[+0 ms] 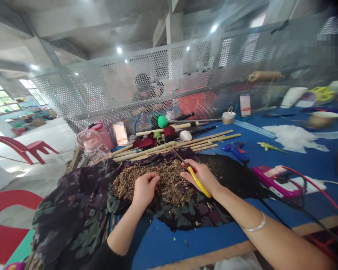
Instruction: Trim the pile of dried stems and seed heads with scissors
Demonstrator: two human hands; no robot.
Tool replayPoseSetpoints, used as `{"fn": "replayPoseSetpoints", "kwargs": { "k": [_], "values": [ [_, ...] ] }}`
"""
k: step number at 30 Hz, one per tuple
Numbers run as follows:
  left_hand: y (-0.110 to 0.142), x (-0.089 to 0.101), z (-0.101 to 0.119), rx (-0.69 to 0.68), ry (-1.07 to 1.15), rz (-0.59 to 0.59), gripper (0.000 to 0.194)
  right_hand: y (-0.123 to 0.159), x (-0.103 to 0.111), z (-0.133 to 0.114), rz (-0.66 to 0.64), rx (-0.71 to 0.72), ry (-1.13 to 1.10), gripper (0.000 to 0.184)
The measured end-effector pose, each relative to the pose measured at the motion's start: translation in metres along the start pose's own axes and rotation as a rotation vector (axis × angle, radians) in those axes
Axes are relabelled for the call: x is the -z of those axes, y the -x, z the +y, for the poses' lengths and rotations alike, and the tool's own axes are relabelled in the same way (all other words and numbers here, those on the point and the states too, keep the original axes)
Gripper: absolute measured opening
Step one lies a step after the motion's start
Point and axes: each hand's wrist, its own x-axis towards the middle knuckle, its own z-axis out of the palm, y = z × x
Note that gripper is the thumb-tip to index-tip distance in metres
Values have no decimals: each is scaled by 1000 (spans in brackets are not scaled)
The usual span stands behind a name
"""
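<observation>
A heap of brown dried plant bits (173, 187) lies on a dark flower-patterned cloth (79, 198). Over the left part of the heap is my left hand (144, 190), its thumb and fingers pinched together. Whatever the pinch holds, if anything, is too small to make out. My right hand (204, 176) grips a pair of scissors (197, 180) with yellow handles at the heap's right side. The blades point away from me and to the left, toward the sticks. My fingers hide part of the handles.
Behind the heap lie several bamboo sticks (180, 145), yarn balls and a white ball (185, 135). A blue glue gun (236, 150) and a magenta power strip (281, 183) with cables are at right. A pink bag (97, 140) stands left. A perforated metal screen (107, 86) closes the back; a person sits beyond it.
</observation>
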Motion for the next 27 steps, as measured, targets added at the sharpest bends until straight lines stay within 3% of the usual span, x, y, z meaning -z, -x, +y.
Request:
{"fn": "replayPoseSetpoints", "kwargs": {
  "k": [2, 4, 9, 14, 20, 27],
  "values": [
    [0, 1, -5, 185, 262, 27, 13, 2, -3, -2, -18, 15, 41, 37],
    [0, 1, -7, 280, 501, 53, 13, 4, -7, -5, -38, 23, 94, 41],
    [6, 0, -1, 343, 802, 18, 10, 10, -14, -16, -96, 107, 165, 52],
    [11, -2, 5, 352, 833, 7, 18, 14, -18, -27, -176, 161, 155, 63],
    [10, -4, -2, 305, 640, 15, 31, 11, -17, -25, -158, 102, 121, 55],
    [8, -3, 0, 363, 744, 93, 6, 10, -17, -16, -132, 61, 136, 56]
  ]
}}
